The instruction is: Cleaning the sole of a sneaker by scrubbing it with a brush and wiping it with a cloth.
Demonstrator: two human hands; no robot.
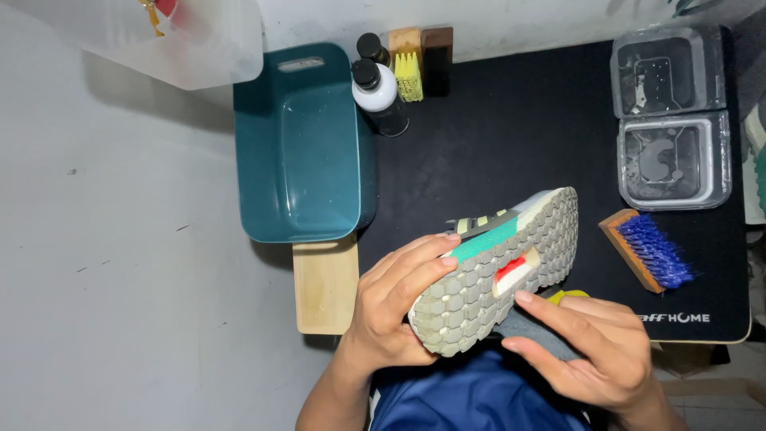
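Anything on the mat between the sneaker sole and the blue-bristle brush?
Nothing in the head view: between the sneaker and the blue-bristle brush only bare black mat shows. The left hand grips the sneaker.

We see a home shoe-cleaning corner: beyond our hands a black mat (511,136) covers the tabletop, with a teal basin (303,144), cleaner bottles (377,88), brushes (650,249) and two clear trays (672,116) against a plain white wall.
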